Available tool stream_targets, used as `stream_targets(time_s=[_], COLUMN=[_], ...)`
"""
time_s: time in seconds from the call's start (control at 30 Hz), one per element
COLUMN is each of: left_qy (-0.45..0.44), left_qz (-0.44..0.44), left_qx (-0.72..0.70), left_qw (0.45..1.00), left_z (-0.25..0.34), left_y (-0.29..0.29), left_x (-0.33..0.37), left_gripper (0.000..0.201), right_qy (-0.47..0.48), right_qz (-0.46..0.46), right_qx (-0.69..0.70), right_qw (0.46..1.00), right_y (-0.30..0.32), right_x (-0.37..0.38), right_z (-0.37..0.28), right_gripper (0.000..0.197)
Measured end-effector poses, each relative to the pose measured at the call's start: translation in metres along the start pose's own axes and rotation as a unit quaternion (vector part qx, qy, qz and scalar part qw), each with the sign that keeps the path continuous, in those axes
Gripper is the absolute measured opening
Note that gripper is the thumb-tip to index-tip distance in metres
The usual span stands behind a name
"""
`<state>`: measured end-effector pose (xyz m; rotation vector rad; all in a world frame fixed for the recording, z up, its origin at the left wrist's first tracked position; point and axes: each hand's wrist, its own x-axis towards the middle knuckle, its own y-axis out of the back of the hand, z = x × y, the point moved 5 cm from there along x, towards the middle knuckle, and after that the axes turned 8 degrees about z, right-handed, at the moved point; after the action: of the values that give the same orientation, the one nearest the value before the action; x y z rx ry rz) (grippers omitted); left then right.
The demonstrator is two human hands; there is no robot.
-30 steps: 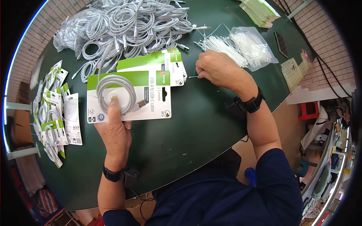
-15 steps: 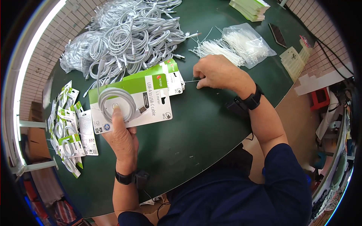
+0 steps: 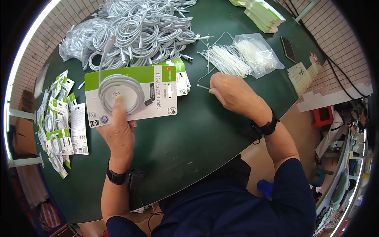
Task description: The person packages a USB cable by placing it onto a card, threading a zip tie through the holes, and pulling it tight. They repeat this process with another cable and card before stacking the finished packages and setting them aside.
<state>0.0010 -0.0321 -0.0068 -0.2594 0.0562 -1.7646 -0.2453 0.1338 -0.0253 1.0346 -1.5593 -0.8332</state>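
Note:
My left hand (image 3: 119,128) grips a green and white backing card (image 3: 162,106) with a coiled grey-white cable (image 3: 139,90) lying on its face. The thumb presses into the middle of the coil; the fingers go behind the card. One cable end rises past the card's upper left edge, while a plug rests on its right part. To the right, my right hand (image 3: 235,94) pinches a thin white cable tie (image 3: 203,86), whose tip points left toward the card. Behind the held card, more green and white cards (image 3: 182,85) lie on the table.
A big heap of grey-white cables (image 3: 138,35) covers the far left. Loose cable ties (image 3: 227,59) and a plastic bag of ties (image 3: 258,55) lie beyond my right hand. Carded cables (image 3: 57,122) pile up at left. A phone (image 3: 288,49) and stacked cards (image 3: 264,17) are far right.
My right hand has moved slightly right and down from the stacked cards, with the cable tie in its fingers. My left hand still holds the card and coil, now turned more level.

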Motion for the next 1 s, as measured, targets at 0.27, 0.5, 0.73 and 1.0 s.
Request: stream_targets(time_s=[0.27, 0.5, 0.73, 1.0], left_qy=[-0.277, -0.461, -0.506, -0.550], left_qz=[-0.193, -0.352, -0.408, -0.400], left_qx=[0.048, 0.143, 0.174, 0.160], left_qw=[0.940, 0.802, 0.740, 0.715], left_z=[0.009, 0.034, 0.041, 0.055], left_y=[-0.005, -0.020, -0.020, -0.026], left_x=[-0.042, -0.067, -0.081, -0.095], left_gripper=[0.039, 0.033, 0.043, 0.047], right_qy=[-0.205, 0.069, 0.108, 0.031], right_qz=[0.099, 0.155, 0.113, 0.071], right_qx=[0.289, 0.322, 0.383, 0.578], right_qw=[0.930, 0.931, 0.910, 0.812], right_y=[0.046, 0.049, 0.042, 0.054], right_x=[0.026, 0.050, 0.065, 0.055], right_z=[0.010, -0.020, -0.038, -0.073], right_gripper=[0.005, 0.015, 0.015, 0.013])
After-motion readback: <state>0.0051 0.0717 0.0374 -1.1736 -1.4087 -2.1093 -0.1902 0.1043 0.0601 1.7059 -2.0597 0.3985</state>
